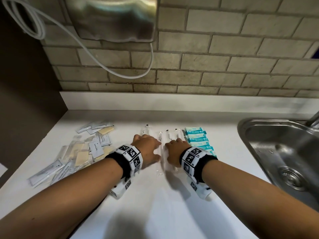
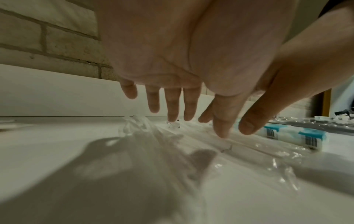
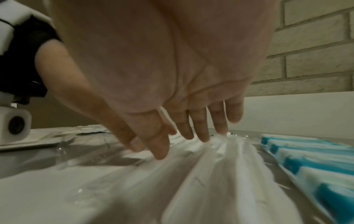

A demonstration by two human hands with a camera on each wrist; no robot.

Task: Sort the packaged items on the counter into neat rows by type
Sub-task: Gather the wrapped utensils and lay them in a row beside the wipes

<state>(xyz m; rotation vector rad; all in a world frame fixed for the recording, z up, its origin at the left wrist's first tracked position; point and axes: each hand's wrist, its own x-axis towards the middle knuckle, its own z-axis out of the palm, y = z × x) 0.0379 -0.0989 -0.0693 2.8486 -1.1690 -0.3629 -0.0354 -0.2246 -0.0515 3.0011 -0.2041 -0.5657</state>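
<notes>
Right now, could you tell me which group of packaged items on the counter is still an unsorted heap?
The white sachets and beige packets at the far left: they overlap at all angles, while the teal wipe packs by the sink form one straight row.

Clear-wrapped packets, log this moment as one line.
left hand: open, over clear-wrapped packets | right hand: open, on them | teal wipe packs: rowed | sachets: unsorted

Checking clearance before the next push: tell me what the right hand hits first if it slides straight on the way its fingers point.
Probably nothing solid soon: the right hand lies along the clear-wrapped packets, then bare counter, then the white backsplash. Depth is unclear.
</notes>
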